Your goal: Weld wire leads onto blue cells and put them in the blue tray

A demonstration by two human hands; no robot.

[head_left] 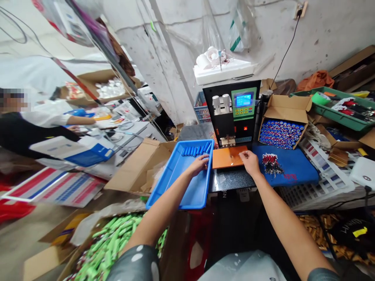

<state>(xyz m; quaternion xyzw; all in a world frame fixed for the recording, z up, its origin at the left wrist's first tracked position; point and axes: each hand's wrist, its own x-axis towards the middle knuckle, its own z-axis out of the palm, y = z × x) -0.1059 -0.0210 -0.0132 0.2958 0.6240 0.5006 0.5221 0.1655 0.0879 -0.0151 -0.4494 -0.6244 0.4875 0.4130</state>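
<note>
Over the right side of a blue tray (178,187), my left hand (199,164) hangs with its fingers loosely bent and a little apart; I see nothing in them. Just beyond it, several blue cylindrical battery cells (195,150) lie in a row in the tray. My right hand (249,160) is at the right end of an orange board (224,158), its thumb and fingers pinched together; whatever they hold is too small to make out. Behind the board stands a black spot-welding machine (227,127) with a lit blue screen.
Red and black wire leads (271,163) lie on a blue mat (299,168) at right. Behind them, an open carton (288,104) holds many blue cells. Green wrapped pieces (114,238) fill a box at lower left. A person (43,121) works at another table on the left.
</note>
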